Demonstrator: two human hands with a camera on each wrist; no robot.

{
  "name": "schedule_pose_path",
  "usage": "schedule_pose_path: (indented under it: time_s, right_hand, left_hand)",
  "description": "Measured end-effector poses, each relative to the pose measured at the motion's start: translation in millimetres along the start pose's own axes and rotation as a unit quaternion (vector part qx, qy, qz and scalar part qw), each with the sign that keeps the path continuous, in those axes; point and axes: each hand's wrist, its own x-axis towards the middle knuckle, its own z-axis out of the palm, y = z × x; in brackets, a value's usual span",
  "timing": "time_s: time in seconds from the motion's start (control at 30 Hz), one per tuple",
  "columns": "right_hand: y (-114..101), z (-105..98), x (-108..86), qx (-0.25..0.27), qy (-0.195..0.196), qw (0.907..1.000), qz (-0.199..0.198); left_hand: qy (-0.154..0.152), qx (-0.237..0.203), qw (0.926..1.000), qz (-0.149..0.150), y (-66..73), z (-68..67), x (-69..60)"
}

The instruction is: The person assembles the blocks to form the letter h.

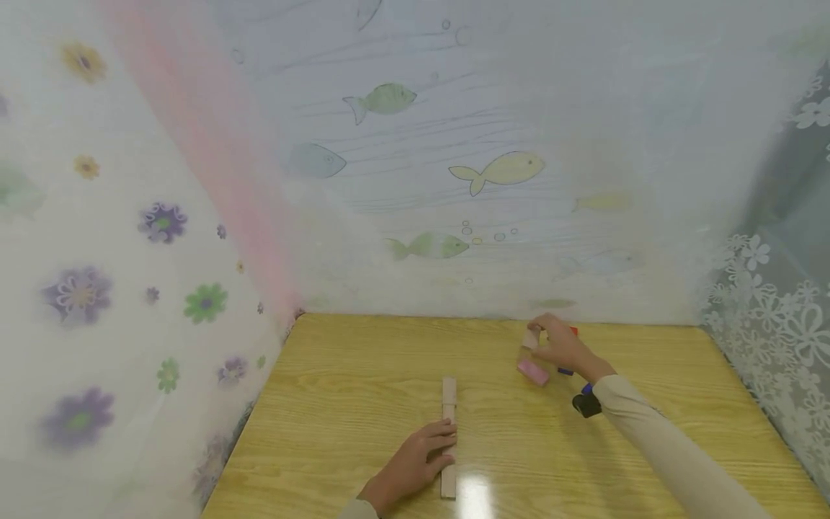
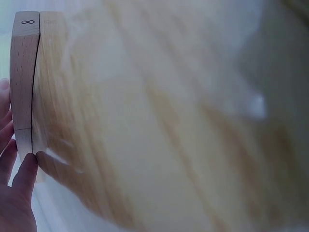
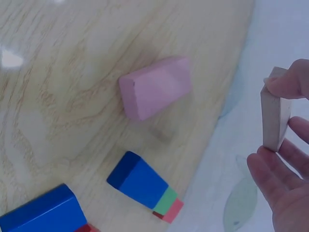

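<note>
A row of plain wooden blocks (image 1: 449, 393) lies end to end on the table; the end block (image 2: 25, 72) bears a printed figure. My left hand (image 1: 418, 461) rests along the row's left side, its fingers (image 2: 25, 176) touching the wood. Above the table at the back right, my right hand (image 1: 564, 349) pinches a plain wooden block (image 3: 276, 116) between thumb and fingers (image 3: 273, 176). Just below that hand lies a pink block (image 1: 533, 373), also seen in the right wrist view (image 3: 157, 87).
Beside the pink block lie a blue block (image 3: 137, 176), with green and red pieces at its narrow end, and another blue block (image 3: 46, 212). A black object (image 1: 586, 404) sits by the right sleeve. Fish-printed sheeting (image 1: 415, 288) hangs behind the table.
</note>
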Motion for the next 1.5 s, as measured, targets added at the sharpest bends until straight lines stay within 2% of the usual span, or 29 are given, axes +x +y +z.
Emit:
schedule_pose_path:
  time_s: [0.17, 0.47, 0.77, 1.13, 1.37, 1.5]
  right_hand:
    - [-5.1, 0.9, 1.3, -0.009, 0.0, 0.9999, -0.007]
    - [-15.8, 4.2, 4.0, 0.019, -0.003, 0.9995, -0.024]
    - [-33.6, 9.3, 11.4, 0.021, -0.011, 0.9992, -0.033]
    - [-45.9, 25.6, 22.3, 0.039, -0.022, 0.9983, -0.038]
    - [-51.8, 40.0, 22.7, 0.06, -0.021, 0.9973, -0.037]
    - [-55.6, 48.7, 24.1, 0.054, -0.024, 0.9974, -0.041]
  left_hand:
    - [0.001, 0.002, 1.0, 0.0, 0.1, -0.5, -0.6]
    - [-0.005, -0.004, 1.0, -0.003, 2.7, -3.5, -0.5]
    - [-0.001, -0.008, 1.0, -0.001, 1.2, -1.3, 0.1]
    - [0.003, -0.012, 0.9999, -0.001, 2.3, -0.7, 0.9]
    - [-0.003, -0.015, 0.9998, -0.009, 2.8, 0.5, 0.1]
    - [-0.005, -0.019, 0.9997, -0.011, 2.4, 0.9, 0.2]
